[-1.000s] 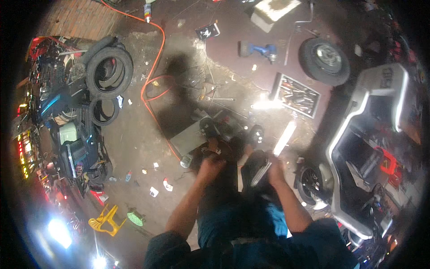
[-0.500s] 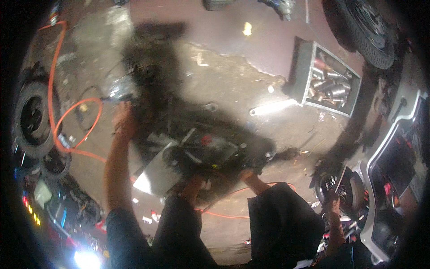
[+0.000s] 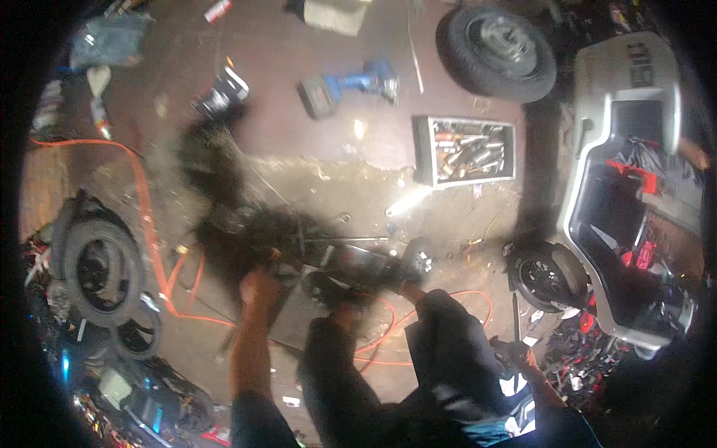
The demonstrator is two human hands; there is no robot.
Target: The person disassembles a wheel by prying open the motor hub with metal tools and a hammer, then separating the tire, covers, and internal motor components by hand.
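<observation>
My left hand (image 3: 258,287) reaches out over the floor, blurred, beside a dark smeared patch; its fingers and anything in them cannot be made out. Close by lies a grey flat panel (image 3: 297,310), with a long thin metal rod (image 3: 347,240) beyond it. My right hand (image 3: 525,355) is low at the right, by my knee. Its fingers are closed round the lower end of a thin metal bar (image 3: 516,317), which points away from me. Just past that bar rests a small black wheel (image 3: 547,278).
An orange hose (image 3: 143,201) loops across the floor. Tyres stand left (image 3: 101,272) and far right (image 3: 497,52). Beyond my hands are a grey tool tray (image 3: 427,153) full of metal tools and a blue cordless power tool (image 3: 362,81). A white-edged vehicle body panel (image 3: 573,198) flanks the right.
My left hand has drawn back toward me, away from the hose's end. The bar in my right hand has swung upright and closer to my knee. The view has shifted, showing more floor ahead.
</observation>
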